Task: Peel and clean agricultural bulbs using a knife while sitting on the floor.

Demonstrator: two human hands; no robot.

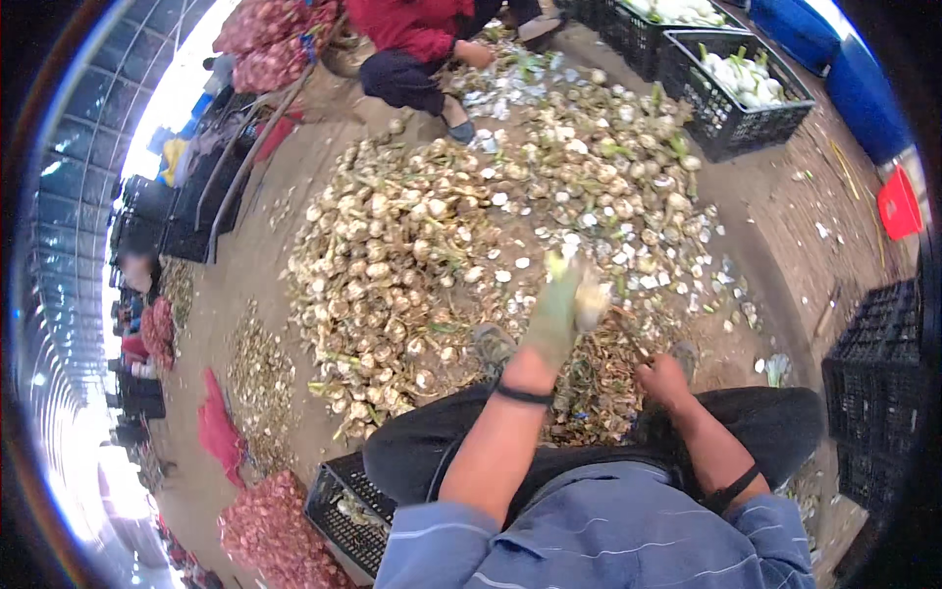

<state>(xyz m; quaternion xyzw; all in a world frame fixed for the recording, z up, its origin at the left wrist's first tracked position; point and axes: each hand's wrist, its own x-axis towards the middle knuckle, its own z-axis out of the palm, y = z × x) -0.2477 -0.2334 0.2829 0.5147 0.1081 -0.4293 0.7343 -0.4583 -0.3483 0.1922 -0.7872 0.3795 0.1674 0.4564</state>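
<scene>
My left hand (556, 316), in a pale green glove, reaches forward over the ground and is closed on a garlic bulb (591, 303), blurred by motion. My bare right hand (662, 379) grips the handle of a thin tool (630, 337), probably a knife; its far end points towards the bulb and is hard to make out. Under both hands, between my shoes, lie dry husks and trimmings (600, 383). A large heap of garlic bulbs with stems (375, 258) spreads ahead to the left, and more bulbs (603, 147) lie ahead to the right.
A person in a red top (412, 29) crouches beyond the heap. Black plastic crates (743, 121) of peeled white bulbs stand far right, stacked black crates (872, 361) at right. At lower left are a black crate (353, 508) and a red mesh sack (276, 530). A red bucket (899, 202) lies at the right edge.
</scene>
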